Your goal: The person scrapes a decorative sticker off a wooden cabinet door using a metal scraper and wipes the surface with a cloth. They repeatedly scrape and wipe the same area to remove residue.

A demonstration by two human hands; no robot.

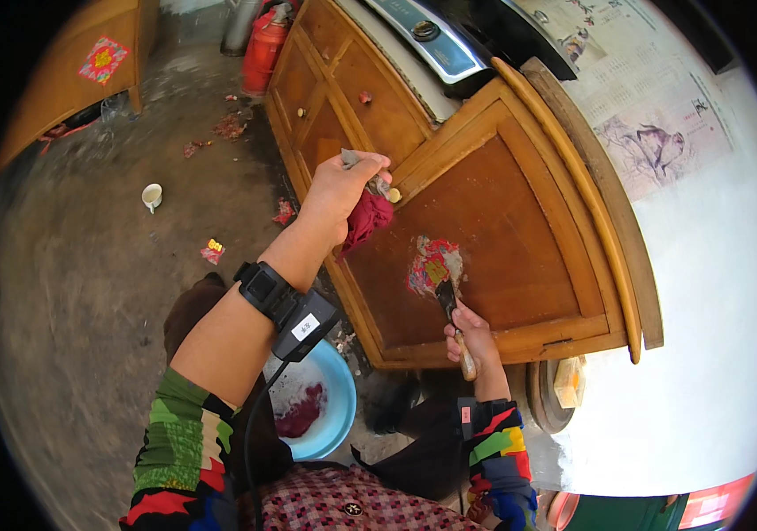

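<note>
My right hand [475, 335] grips the wooden handle of a scraper [446, 295]. Its dark blade rests at the lower edge of a torn red and gold paper decoration [433, 262], stuck to the brown door panel of a wooden cabinet [524, 245]. Pale residue surrounds the paper. My left hand [345, 182] is closed around a grey, crumpled cloth or paper scrap [372, 179] and a dark red cloth [368, 219], beside the door's round pale knob [394, 195]. Which of the two the fingers hold more firmly cannot be told.
A blue basin [342, 405] with sudsy water and a dark red cloth [302, 411] stands below. On the floor lie a white cup [152, 194] and paper scraps [212, 252]. A red fire extinguisher [263, 53] stands beyond; a gas stove [425, 36] sits on the cabinet.
</note>
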